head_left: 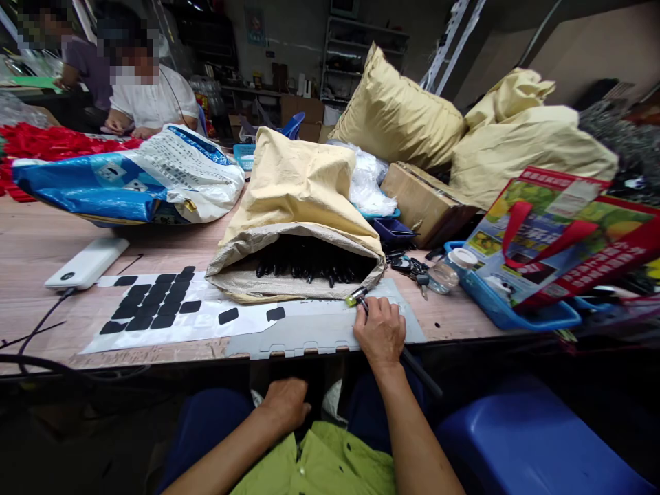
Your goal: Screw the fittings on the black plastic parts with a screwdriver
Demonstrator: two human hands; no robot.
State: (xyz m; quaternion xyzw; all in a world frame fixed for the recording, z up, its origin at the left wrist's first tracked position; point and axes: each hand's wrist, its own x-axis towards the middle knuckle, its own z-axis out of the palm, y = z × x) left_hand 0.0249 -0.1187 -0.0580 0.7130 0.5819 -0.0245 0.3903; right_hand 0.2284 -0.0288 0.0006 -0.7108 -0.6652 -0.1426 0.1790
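Observation:
My right hand (380, 333) rests on a grey plastic sheet (309, 328) at the table's front edge and grips a thin black rod (423, 375) with a yellow-green tip (352, 300); the rod slants back past my wrist. Just beyond it lies a tan paper sack (296, 199) on its side, its mouth open and full of several black rods (309, 265). My left hand (286, 404) is below the table edge on my lap, fingers curled down, and I cannot see whether it holds anything. A white backing sheet with several black pads (155, 302) lies to the left.
A white power bank (86, 262) with a cable lies at the left. A blue-white bag (134, 179), yellow sacks (402, 103), a cardboard box (425, 199), keys (412, 268), a bottle (448, 269) and a blue tray (515, 313) holding a printed bag crowd the table. Two people sit far left.

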